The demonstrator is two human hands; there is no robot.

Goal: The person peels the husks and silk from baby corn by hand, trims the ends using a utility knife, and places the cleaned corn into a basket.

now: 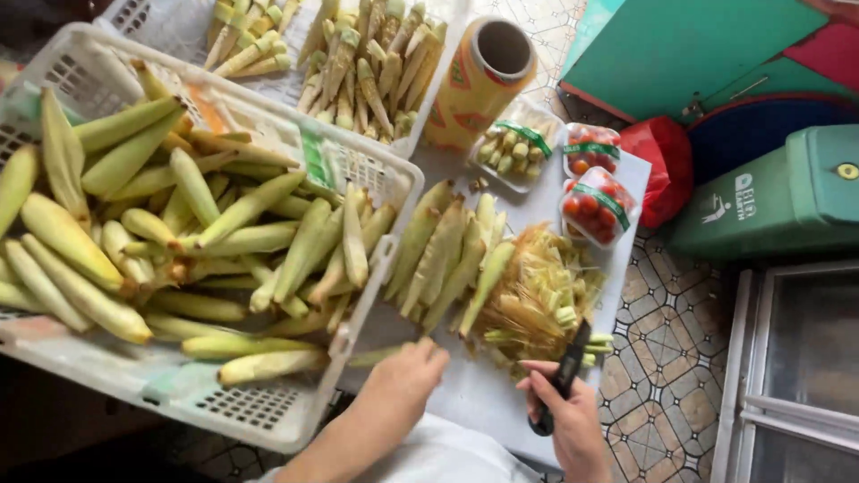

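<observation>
White table [474, 394] carries everything. Large white crate [268, 416] of husked baby corn sits at left, overhanging near edge. Second white crate [429, 98] at far side. Row of unpeeled corn ears [443, 255] lies on bare top; heap of husk trimmings [532, 300] just beside. Cling-film roll [479, 80], wrapped corn tray [510, 148], two tomato packs [595, 201] near far right corner.

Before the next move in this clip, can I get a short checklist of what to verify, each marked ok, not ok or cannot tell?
1. Right hand grips the knife: ok.
2. Left hand holds a husked corn ear: ok.
3. Blade points away from left hand: cannot tell, blade hidden.
4. Bare space on the white table between the hands: ok.
5. Husk pile apart from the tomato packs: ok.
6. White crate has ears within reach: ok.
</observation>
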